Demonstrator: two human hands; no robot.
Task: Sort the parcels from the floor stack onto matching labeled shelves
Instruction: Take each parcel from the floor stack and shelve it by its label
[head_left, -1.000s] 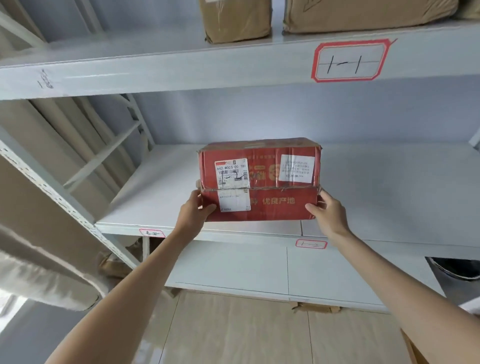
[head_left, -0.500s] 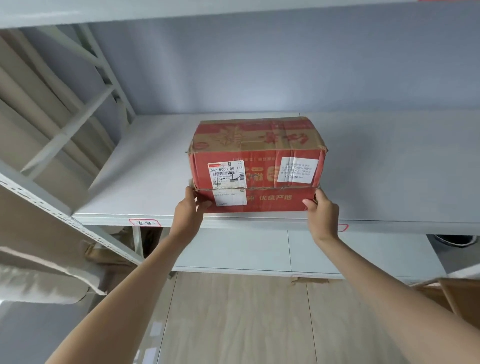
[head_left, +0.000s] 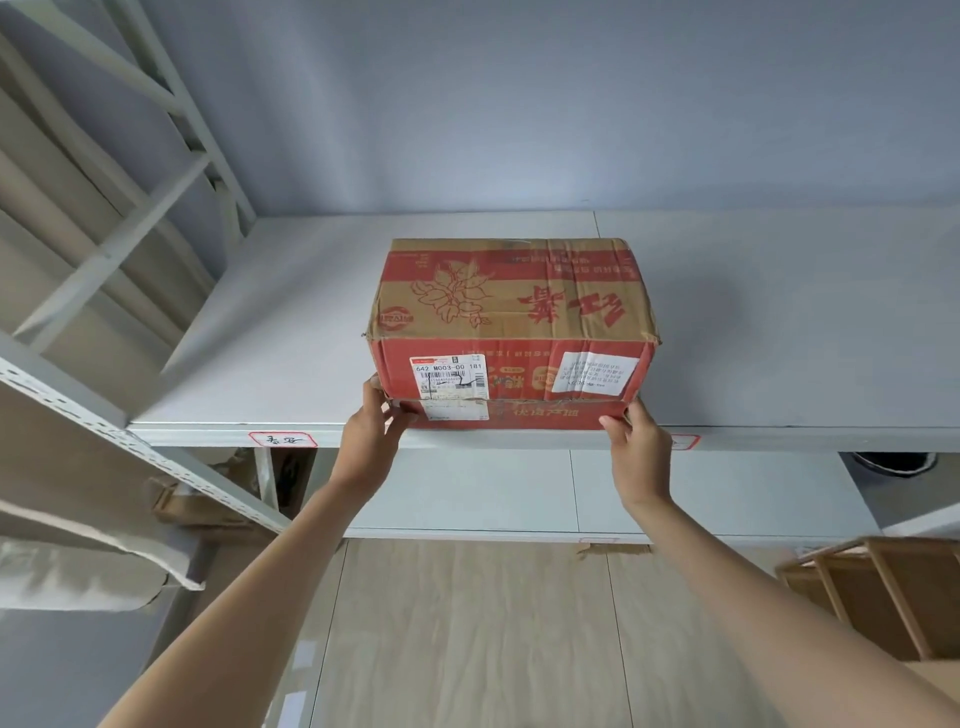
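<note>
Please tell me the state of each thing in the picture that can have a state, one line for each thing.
red parcel: closed, taped, resting on the shelf near its front edge
shelf: carries only the red parcel
left hand: touches the parcel's lower left corner
right hand: touches the parcel's lower right corner
open brown carton: flaps open, on the floor
</note>
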